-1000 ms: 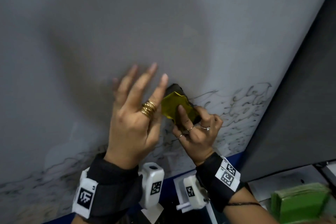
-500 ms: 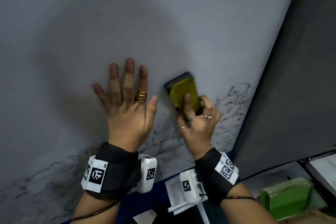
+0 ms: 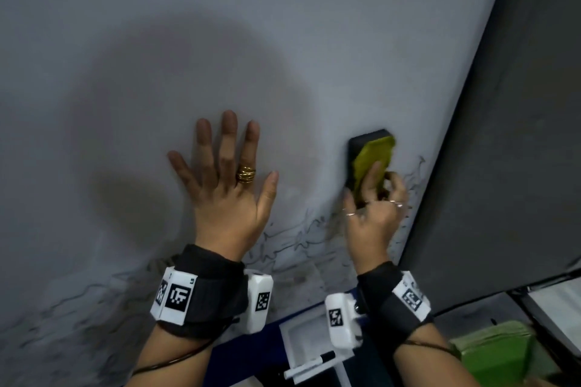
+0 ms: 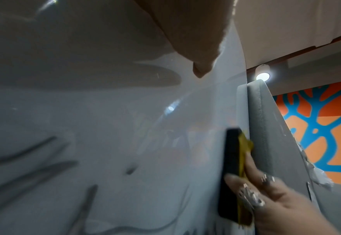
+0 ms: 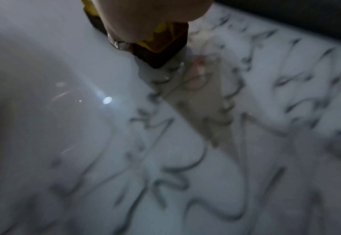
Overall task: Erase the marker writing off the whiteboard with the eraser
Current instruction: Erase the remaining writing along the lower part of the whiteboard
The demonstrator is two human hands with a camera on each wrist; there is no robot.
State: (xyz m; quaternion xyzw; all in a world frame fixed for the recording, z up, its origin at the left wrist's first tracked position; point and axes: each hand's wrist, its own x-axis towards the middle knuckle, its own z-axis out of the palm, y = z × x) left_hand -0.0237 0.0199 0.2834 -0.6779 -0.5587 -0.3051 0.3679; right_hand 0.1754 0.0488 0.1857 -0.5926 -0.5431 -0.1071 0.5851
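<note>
The whiteboard (image 3: 283,25) fills most of the head view; black marker writing (image 3: 301,245) runs along its lower part and right edge. My right hand (image 3: 372,198) grips the eraser (image 3: 371,157), black with a yellow-green top, and holds it flat against the board near the right edge. My left hand (image 3: 226,179) lies flat on the board with fingers spread, left of the eraser. The left wrist view shows the eraser (image 4: 231,167) edge-on against the board. In the right wrist view the eraser (image 5: 161,46) sits above blurred writing (image 5: 175,174).
A dark grey panel (image 3: 518,135) borders the board on the right. Below the board are a white tray (image 3: 301,352) holding a marker (image 3: 323,358) and a green stack (image 3: 496,352) at lower right. The board's upper area carries no writing.
My left hand went from raised fingers to lying flat on the board and moved left. The right hand carried the eraser up and right toward the board's edge.
</note>
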